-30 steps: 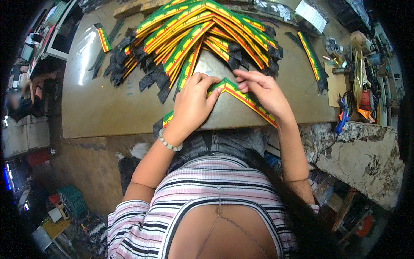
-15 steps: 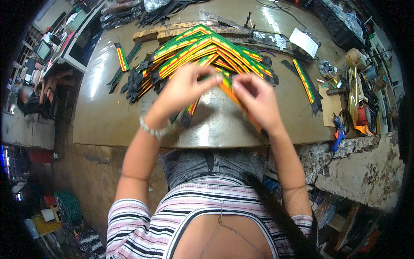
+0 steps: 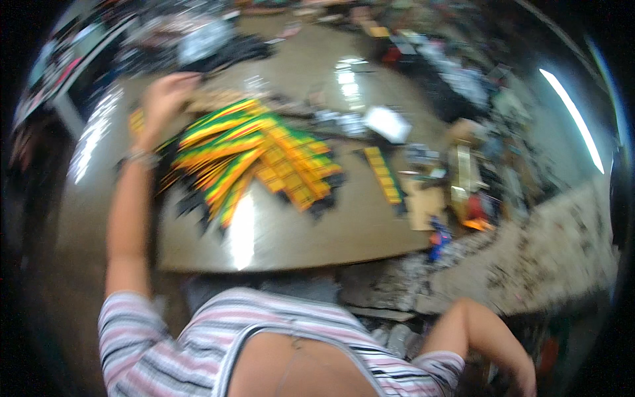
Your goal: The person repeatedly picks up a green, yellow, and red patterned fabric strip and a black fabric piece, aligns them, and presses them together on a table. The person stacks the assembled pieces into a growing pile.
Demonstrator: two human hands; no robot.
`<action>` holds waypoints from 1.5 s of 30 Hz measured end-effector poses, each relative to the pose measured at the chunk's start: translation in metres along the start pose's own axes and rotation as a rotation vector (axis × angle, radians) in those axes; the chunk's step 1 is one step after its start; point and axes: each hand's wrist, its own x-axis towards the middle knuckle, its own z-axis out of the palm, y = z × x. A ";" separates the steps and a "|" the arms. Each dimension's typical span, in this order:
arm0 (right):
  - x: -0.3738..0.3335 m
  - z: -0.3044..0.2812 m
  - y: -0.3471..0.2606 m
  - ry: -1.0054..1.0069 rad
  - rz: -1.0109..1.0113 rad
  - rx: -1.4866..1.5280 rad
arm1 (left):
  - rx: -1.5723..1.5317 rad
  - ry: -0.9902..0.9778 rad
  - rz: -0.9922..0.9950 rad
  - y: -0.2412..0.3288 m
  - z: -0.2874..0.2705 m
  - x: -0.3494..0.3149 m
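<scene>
From where I stand, the strips lie in a fanned pile left of centre in the frame, green, yellow and red, bent to a peak near its top, with black ends poking out at the lower left. One more strip lies apart, right of centre, on the shiny table. The left hand is raised at the upper left of the frame, above the pile's left side; it's blurred, and I can't tell whether its fingers are closed on anything. At the lower right, the right forearm runs down out of the frame; its hand doesn't show, so I can't speak for those fingers. I'd reckon each strip is light and flat, like woven band, springy enough to hold its bend yet soft to pinch, and hardly fragile. On that glossy top they'd probably slide, and a careless tug might drag neighbours along. I'd take one at the peak, thumb against fingertips, and leave the loose black ends alone, since they look likely to flop or catch.
</scene>
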 end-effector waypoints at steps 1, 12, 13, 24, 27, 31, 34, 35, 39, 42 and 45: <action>0.001 0.002 -0.014 0.023 -0.172 -0.054 | -0.093 0.087 -0.019 -0.032 -0.025 0.011; -0.437 -0.079 0.069 0.713 2.060 -1.336 | 0.555 -0.511 -0.241 -0.119 -0.131 -0.076; -0.449 -0.080 0.081 0.603 2.123 -1.410 | 0.521 -0.543 -0.233 -0.101 -0.129 -0.075; -0.439 -0.108 0.121 0.012 2.232 -1.652 | 0.524 -0.282 -0.115 -0.061 -0.110 -0.064; -0.417 -0.107 0.133 0.237 2.171 -1.594 | 0.367 -0.167 -0.199 -0.034 -0.096 -0.035; -0.393 -0.117 0.153 0.268 1.812 -1.520 | -0.164 -0.128 -0.241 0.019 -0.044 0.018; -0.401 -0.136 0.176 0.482 1.905 -1.431 | -0.007 -0.272 -0.172 0.057 0.017 0.055; -0.408 -0.143 0.185 0.551 1.779 -1.334 | -0.086 -0.334 -0.125 0.068 0.045 0.062; -0.447 -0.167 0.219 0.880 1.802 -0.925 | -0.129 -0.524 -0.067 0.101 0.131 0.087; -0.473 -0.182 0.233 0.993 1.999 -0.562 | -0.237 -0.655 -0.335 0.106 0.175 0.094; -0.495 -0.183 0.245 1.174 1.835 -0.334 | -0.240 -0.655 -0.507 0.094 0.201 0.094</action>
